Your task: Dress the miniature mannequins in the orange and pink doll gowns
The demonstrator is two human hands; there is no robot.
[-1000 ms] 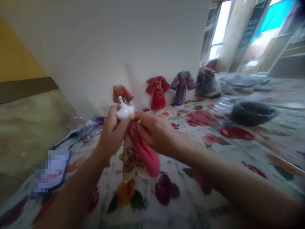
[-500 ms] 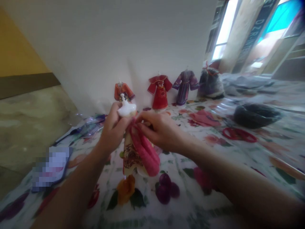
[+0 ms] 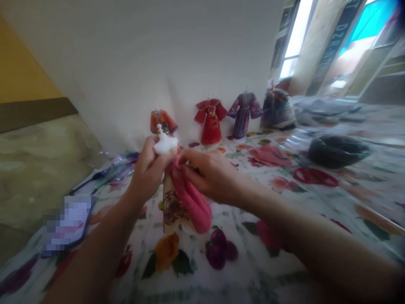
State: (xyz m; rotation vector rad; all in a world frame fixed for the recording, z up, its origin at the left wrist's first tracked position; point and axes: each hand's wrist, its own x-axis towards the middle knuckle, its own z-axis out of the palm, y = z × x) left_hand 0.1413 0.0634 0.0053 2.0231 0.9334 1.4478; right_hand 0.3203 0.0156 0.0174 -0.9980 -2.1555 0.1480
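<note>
A small white mannequin (image 3: pixel 166 144) stands on the table in front of me, its shoulders and neck bare. Around its lower part hangs a cream skirt (image 3: pixel 174 207) with a dark printed pattern. My left hand (image 3: pixel 148 164) is closed around the mannequin just below the shoulders, thumb toward me. Pink fabric (image 3: pixel 194 207) drapes down over the skirt's right side. At the mannequin's waist, the fingertips of my right hand (image 3: pixel 205 171) pinch the top of that fabric.
Against the wall stand an orange doll garment (image 3: pixel 164 120), a red doll dress (image 3: pixel 211 122) and a purple doll robe (image 3: pixel 244 114). Rightward lie folded pink cloth (image 3: pixel 270 155), red scissors (image 3: pixel 315 177) and a black bundle (image 3: pixel 337 151). A phone (image 3: pixel 69 226) lies at left on the flowered tablecloth (image 3: pixel 228 278).
Both hands keep their hold on the mannequin and the pink fabric. My right fingers have shifted slightly at the fabric's top edge. The whole view has moved a little.
</note>
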